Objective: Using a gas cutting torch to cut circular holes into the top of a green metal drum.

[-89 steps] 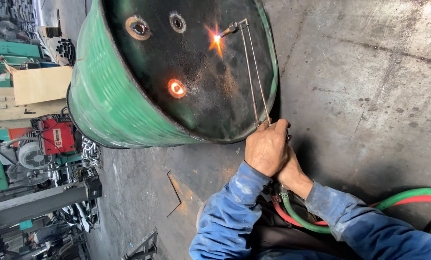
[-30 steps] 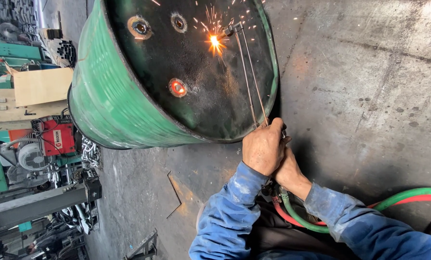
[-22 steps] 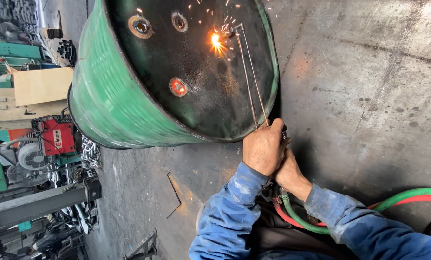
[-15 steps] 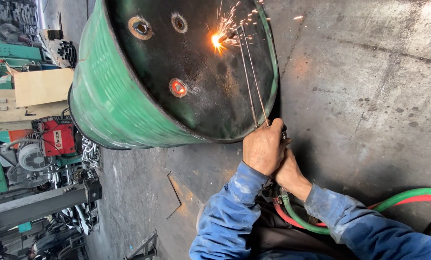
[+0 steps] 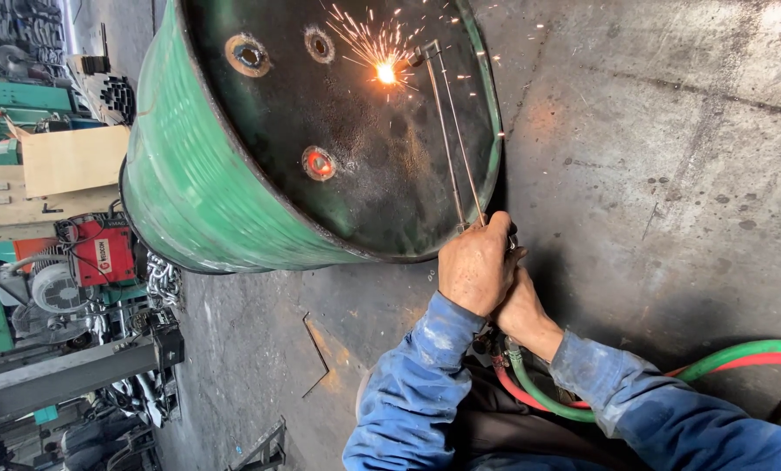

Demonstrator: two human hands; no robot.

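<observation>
I grip the cutting torch with my left hand and right hand clenched together, flame sparking on the black end of the green drum lying on the floor. Three holes look pierced; how complete this one is, I can't tell.

One head-worn camera looks down and forward along the person's blue sleeves, close over both hands, the left hand nearest the lens. The view is rolled sideways, so the concrete floor fills the right and workshop machines stack at left.
</observation>
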